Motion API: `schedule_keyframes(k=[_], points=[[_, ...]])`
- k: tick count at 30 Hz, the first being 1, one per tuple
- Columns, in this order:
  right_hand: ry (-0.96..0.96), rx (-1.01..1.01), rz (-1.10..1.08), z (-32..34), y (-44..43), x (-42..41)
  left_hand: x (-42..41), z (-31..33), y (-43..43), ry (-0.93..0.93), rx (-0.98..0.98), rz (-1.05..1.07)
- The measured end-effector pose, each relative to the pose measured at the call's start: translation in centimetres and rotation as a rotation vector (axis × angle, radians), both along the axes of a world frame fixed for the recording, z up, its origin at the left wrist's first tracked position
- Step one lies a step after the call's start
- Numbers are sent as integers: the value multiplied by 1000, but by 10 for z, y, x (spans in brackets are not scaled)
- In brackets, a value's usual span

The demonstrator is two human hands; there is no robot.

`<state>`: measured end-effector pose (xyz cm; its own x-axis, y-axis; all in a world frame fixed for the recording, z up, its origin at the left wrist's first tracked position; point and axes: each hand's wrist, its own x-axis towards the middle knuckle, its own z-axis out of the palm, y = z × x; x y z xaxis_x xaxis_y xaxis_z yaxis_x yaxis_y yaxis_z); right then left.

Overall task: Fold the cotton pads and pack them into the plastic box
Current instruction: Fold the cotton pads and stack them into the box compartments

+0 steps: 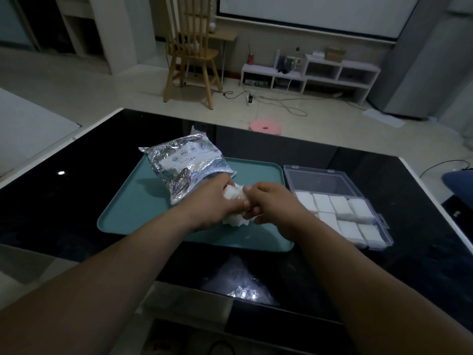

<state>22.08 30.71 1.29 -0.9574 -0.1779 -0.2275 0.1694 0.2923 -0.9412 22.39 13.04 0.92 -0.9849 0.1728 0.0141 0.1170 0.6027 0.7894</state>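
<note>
Folding step being carried out: cotton pads [235, 195] being gripped over tray [128, 213] by left hand [215, 203] and right hand [271, 203], fingers curled. Transfer into part-filled plastic box [330, 181] judged next.

Bare forearms [122, 267] lead to the bare left hand [213, 201] and right hand [272, 204].

A single wide-angle view, worn on the person's head, looks forward and down over the near edge of the black table [76, 201]. The left hand [212, 201] and right hand [271, 203] meet mid-frame above the teal tray [133, 208]; the room's floor [115, 80] shows beyond the far edge.
</note>
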Motion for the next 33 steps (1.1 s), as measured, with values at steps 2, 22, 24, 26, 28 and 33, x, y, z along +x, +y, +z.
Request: schedule_keyframes(k=[2,22,24,26,28,33], points=[[-21,-28,-43,0,7,-1,-1,0,3,-2,-10,-5],[126,70,-230,5,40,-9,-12,19,18,-551,983,118],[159,317,-137,0,37,-5,-15,21,19,-578,1016,145],[246,605,-27,-8,32,-3,-15,22,23,-568,988,156],[357,676,-77,-2,30,-1,-13,23,30,-592,996,136],[581,424,84,40,46,9,-11,28,54,-686,994,-25]])
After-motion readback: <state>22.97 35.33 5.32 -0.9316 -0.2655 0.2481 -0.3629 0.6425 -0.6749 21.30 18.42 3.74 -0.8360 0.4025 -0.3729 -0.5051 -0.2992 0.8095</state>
